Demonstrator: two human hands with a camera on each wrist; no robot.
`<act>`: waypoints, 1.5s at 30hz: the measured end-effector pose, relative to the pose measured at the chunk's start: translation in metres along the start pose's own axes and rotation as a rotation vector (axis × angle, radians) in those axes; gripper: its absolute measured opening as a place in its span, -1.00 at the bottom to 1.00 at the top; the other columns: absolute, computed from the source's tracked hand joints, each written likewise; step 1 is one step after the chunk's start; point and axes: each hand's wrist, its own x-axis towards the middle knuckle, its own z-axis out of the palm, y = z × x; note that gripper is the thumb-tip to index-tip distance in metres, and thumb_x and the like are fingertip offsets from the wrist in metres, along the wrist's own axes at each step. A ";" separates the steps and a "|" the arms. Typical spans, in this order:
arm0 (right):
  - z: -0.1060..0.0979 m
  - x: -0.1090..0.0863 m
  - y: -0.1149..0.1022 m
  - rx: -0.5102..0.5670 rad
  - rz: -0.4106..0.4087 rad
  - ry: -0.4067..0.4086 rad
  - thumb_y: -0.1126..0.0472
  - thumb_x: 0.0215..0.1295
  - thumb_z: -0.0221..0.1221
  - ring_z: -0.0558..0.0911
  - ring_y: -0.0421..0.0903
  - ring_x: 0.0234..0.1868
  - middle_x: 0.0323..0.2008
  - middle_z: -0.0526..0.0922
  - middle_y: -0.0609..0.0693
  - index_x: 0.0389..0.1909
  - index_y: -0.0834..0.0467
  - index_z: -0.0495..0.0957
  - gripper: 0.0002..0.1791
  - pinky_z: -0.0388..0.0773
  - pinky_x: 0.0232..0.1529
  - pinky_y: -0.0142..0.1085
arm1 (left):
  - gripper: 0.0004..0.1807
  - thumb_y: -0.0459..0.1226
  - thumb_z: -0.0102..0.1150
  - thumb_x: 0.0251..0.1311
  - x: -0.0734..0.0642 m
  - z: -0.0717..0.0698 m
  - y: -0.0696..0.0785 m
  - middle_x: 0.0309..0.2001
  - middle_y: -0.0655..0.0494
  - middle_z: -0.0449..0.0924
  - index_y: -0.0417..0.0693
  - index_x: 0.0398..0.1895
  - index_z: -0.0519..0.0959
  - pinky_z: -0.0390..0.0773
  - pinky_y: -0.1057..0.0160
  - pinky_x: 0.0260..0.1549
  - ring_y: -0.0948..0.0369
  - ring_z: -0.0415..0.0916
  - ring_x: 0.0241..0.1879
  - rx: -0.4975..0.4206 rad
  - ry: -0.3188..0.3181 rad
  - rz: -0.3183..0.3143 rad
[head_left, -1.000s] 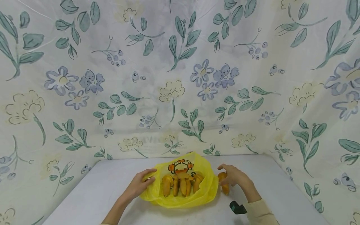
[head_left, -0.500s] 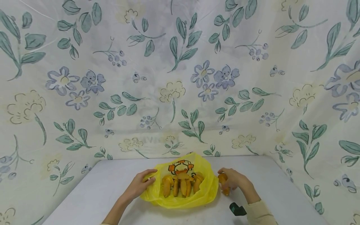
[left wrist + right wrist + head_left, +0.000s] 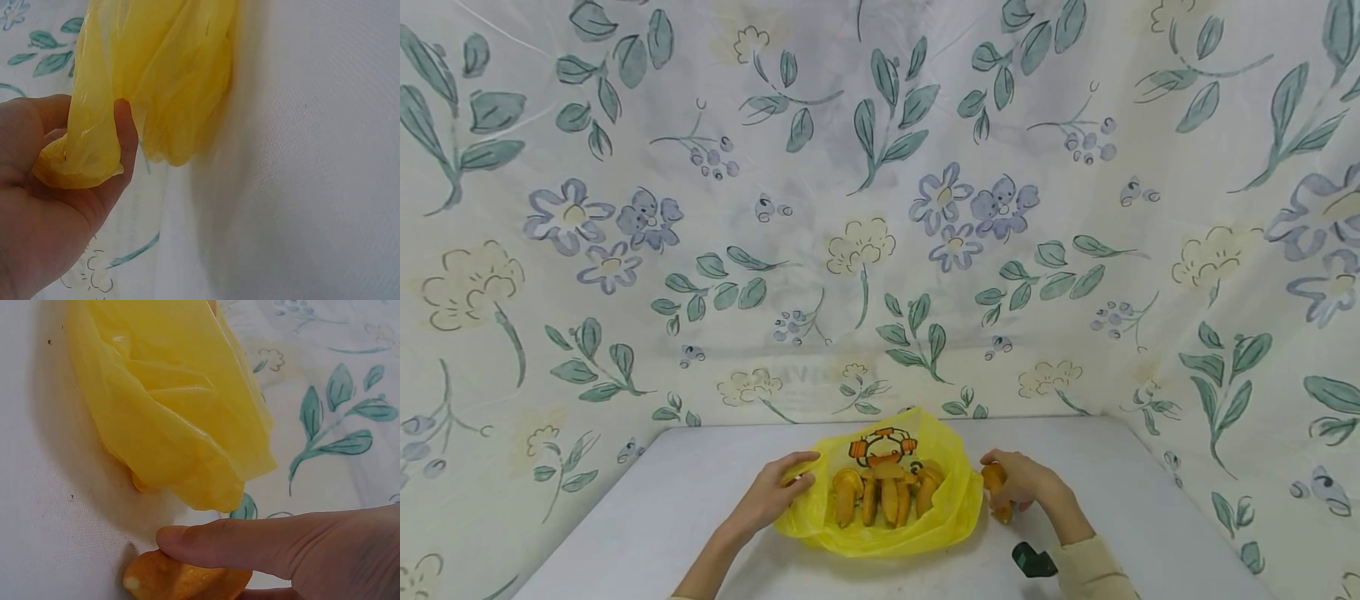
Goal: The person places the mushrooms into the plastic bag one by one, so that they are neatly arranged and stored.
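A yellow plastic bag [image 3: 958, 508] with a printed orange and black figure lies on the table, its mouth towards me. Several orange-brown mushrooms [image 3: 889, 498] stand in a row inside it. My left hand [image 3: 778, 490] holds the bag's left edge; in the left wrist view a gathered strip of the bag [image 3: 94, 144] passes between thumb and fingers. To the right of the bag, my right hand [image 3: 1028, 482] grips another mushroom [image 3: 995, 477]. The right wrist view shows my thumb lying on this mushroom [image 3: 181, 578], with the other fingers mostly hidden below.
A small dark green object [image 3: 1033, 559] lies on the white table [image 3: 655, 500] near my right sleeve; its kind is unclear. Floral cloth [image 3: 880, 333] hangs behind the table and along both sides. Tiny dark specks [image 3: 50, 342] dot the tabletop beside the bag.
My right hand has lowered slightly, and its fingers have closed round the mushroom beside the bag. The left hand and the bag stay in place.
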 end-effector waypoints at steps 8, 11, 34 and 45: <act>0.000 0.002 0.001 -0.007 -0.007 -0.001 0.30 -0.03 0.46 0.52 -0.04 -0.27 0.00 0.56 0.13 0.20 0.11 0.45 -0.30 0.70 -0.32 -0.20 | -0.63 -0.33 0.12 0.33 -0.001 0.000 0.001 0.30 -0.21 0.46 -0.08 0.20 0.54 0.33 -0.20 0.31 -0.15 0.36 0.33 0.005 0.002 0.001; 0.000 0.002 0.001 -0.005 -0.006 -0.002 0.31 -0.03 0.45 0.52 -0.04 -0.28 0.00 0.56 0.13 0.20 0.11 0.45 -0.30 0.70 -0.32 -0.21 | -0.63 -0.33 0.13 0.33 -0.001 0.000 0.001 0.29 -0.21 0.47 -0.09 0.20 0.54 0.34 -0.20 0.31 -0.16 0.36 0.32 0.009 0.005 0.002; -0.004 -0.004 -0.001 0.000 -0.020 -0.011 0.33 -0.01 0.43 0.50 -0.03 -0.26 0.00 0.55 0.13 0.23 0.13 0.42 -0.29 0.70 -0.28 -0.20 | -0.63 -0.32 0.13 0.34 0.001 0.000 -0.003 0.29 -0.17 0.48 -0.08 0.21 0.54 0.33 -0.19 0.32 -0.14 0.34 0.35 0.002 -0.009 0.009; -0.009 -0.006 -0.003 0.011 -0.028 0.002 0.31 0.01 0.44 0.51 -0.04 -0.27 0.00 0.55 0.13 0.24 0.13 0.42 -0.29 0.70 -0.28 -0.20 | -0.63 -0.30 0.13 0.34 0.000 0.000 -0.004 0.28 -0.17 0.49 -0.07 0.20 0.54 0.31 -0.20 0.32 -0.15 0.33 0.35 0.017 -0.005 0.011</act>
